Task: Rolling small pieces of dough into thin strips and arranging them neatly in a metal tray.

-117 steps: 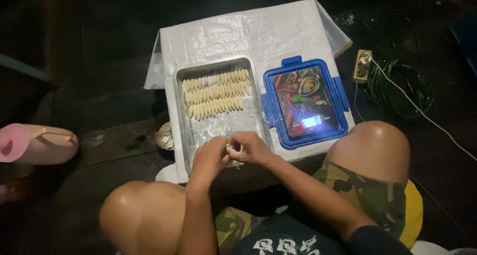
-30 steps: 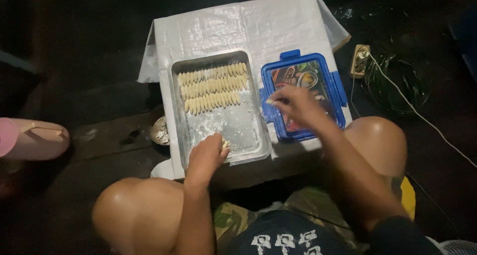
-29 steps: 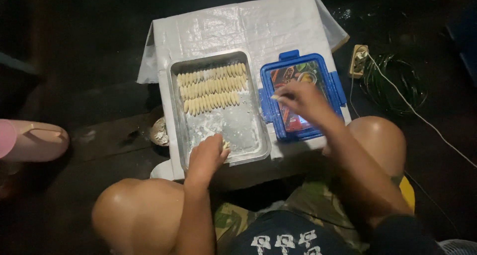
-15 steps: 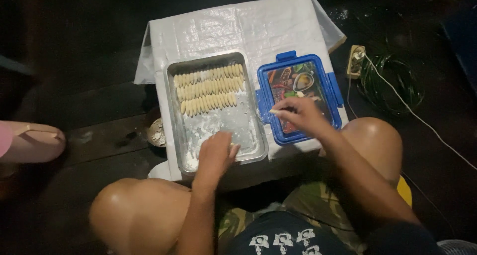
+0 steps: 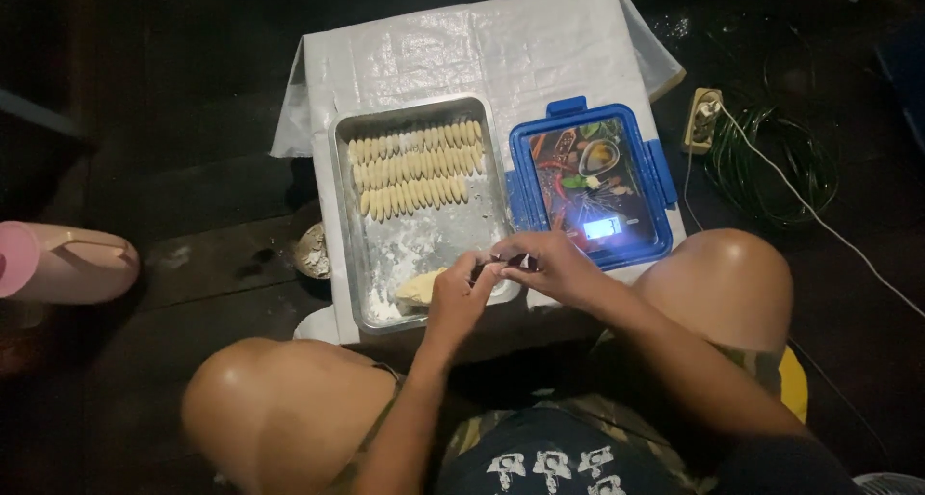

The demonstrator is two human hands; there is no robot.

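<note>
- Sitting low with both knees up, a person works over a white box (image 5: 462, 52) that serves as a small table.
- On the box lies a metal tray (image 5: 349, 264) dusted with white flour.
- At the far end of the tray sit three neat rows of small pale dough pieces (image 5: 414, 169), side by side and touching.
- A soft lump of dough (image 5: 421, 288) lies at the near end of the tray, just beside the left hand.
- The left hand (image 5: 461, 300) is over the near right corner of the tray, its fingers bent and pinched together on something small.
- The right hand (image 5: 551, 267) meets it from the right, and its fingertips pinch the same small thing.
- The small thing (image 5: 509, 261) between the two hands looks dark, but it is too small to tell what it is.
- Just right of the tray stands a blue kitchen scale (image 5: 590, 187) with a colourful food picture on top and a little lit screen near the right hand.
- A pink jug (image 5: 63, 262) lies on the dark floor, far off to the left.
- A small round thing (image 5: 312, 251) rests on the floor just left of the tray.
- A green coiled cord (image 5: 766, 158) and a power strip (image 5: 703, 119) lie on the floor to the right, well apart from the hands.
</note>
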